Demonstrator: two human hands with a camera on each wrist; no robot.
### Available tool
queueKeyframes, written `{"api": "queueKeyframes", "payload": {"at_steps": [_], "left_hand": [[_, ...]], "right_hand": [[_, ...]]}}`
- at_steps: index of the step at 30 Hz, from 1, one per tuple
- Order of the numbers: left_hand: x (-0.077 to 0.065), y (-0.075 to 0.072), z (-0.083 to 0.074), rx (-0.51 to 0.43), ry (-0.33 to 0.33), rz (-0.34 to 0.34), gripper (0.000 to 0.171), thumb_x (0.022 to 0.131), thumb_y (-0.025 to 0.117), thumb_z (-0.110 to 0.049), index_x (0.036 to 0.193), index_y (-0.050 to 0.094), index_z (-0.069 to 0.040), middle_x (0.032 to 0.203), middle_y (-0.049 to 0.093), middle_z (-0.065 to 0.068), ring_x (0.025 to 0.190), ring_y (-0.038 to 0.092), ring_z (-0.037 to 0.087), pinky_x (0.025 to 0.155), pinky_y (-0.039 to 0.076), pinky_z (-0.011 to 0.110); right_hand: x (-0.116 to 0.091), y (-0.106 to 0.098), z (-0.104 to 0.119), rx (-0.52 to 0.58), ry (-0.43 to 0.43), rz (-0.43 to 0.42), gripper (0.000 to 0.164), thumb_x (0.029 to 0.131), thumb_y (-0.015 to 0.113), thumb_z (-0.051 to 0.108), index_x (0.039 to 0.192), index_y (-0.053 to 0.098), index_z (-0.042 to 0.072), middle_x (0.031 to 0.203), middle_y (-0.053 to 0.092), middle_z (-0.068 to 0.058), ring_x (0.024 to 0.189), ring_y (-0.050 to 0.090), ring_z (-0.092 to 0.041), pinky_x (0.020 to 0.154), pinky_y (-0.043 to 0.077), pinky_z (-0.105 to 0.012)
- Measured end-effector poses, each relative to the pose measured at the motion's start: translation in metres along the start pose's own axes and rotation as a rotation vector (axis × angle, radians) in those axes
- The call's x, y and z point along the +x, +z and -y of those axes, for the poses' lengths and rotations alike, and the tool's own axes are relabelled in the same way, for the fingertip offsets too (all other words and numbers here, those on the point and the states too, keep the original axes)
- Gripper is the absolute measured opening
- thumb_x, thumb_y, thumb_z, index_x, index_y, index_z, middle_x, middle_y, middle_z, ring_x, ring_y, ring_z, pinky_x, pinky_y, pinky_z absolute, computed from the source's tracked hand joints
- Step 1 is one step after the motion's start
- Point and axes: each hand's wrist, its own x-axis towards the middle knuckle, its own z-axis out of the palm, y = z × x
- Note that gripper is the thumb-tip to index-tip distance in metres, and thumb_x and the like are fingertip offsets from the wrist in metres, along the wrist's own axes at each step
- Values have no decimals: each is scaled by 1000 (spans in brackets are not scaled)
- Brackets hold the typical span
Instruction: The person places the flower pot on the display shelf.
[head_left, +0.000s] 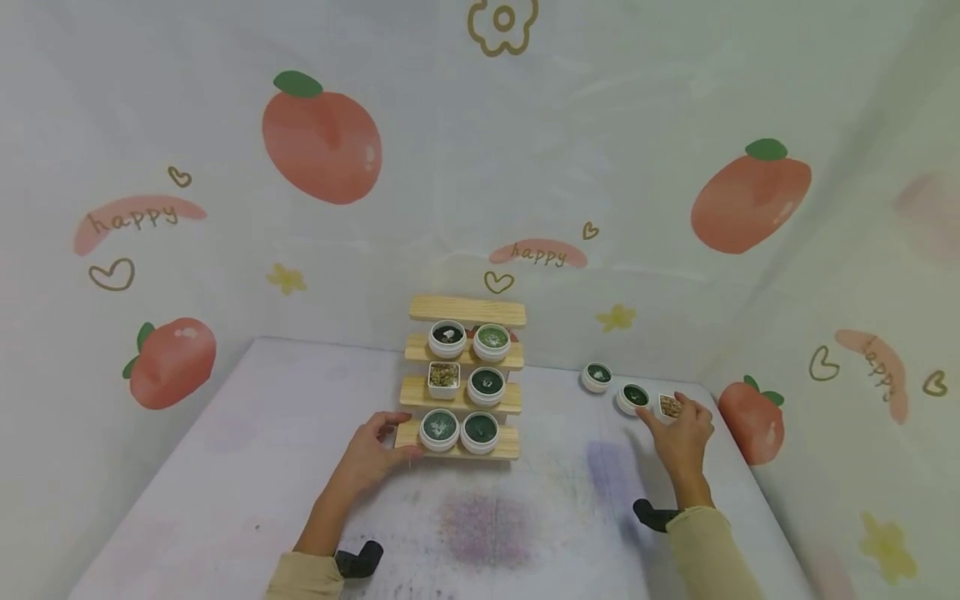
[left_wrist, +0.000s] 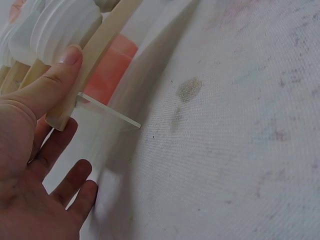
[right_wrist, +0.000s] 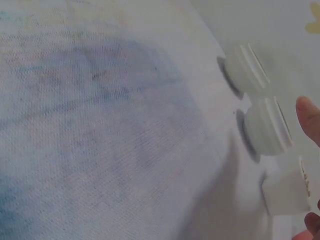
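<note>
A stepped wooden stand (head_left: 467, 310) holds several small white pots in pairs on its slats. My left hand (head_left: 371, 454) pinches the left end of its lowest slat (left_wrist: 102, 42), thumb on one face and a finger behind it. On that slat sit two round pots with dark green tops, one a dark green pot (head_left: 480, 430). To the right, my right hand (head_left: 684, 437) hovers with thumb and fingers spread, partly covering a square white pot (head_left: 667, 406) with brown bits in it. Its thumb is near a round green-topped pot (head_left: 632, 398); the right wrist view shows a gap between them.
Another round green-topped pot (head_left: 597, 377) stands farther back in the right-hand row. A clear panel (left_wrist: 110, 110) supports the stand's slat. Behind the white table (head_left: 300, 375) hangs a fruit-printed cloth (head_left: 420, 167), which also closes off the right side.
</note>
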Motion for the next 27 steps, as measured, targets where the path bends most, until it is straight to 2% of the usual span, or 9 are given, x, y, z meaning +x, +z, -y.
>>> {"api": "queueKeyframes", "payload": {"at_steps": [11,18,27], "left_hand": [[-1,1,-1,4,-5,-13,72,72,94,-31,133,63,-8,141,61,17,131,54,38,113,40,55],[-2,1,-1,14,-12,-14,72,72,93,-31,134,62,-9,140,61,16,127,55,34,108,43,52],[-1,0,-1,9,-2,-15,70,73,93,-30,133,63,-9,140,62,15,129,55,34,111,42,53]], "right_hand": [[9,10,-12,10,126,5,86,90,75,28,155,30,-4,151,25,-39,140,25,-57,115,28,-65],[12,12,-14,39,124,-5,81,92,71,26,154,30,-8,148,26,-42,138,27,-60,114,28,-64],[16,18,-27,32,148,11,78,96,65,24,153,26,-12,144,34,-44,135,35,-58,115,29,-64]]}}
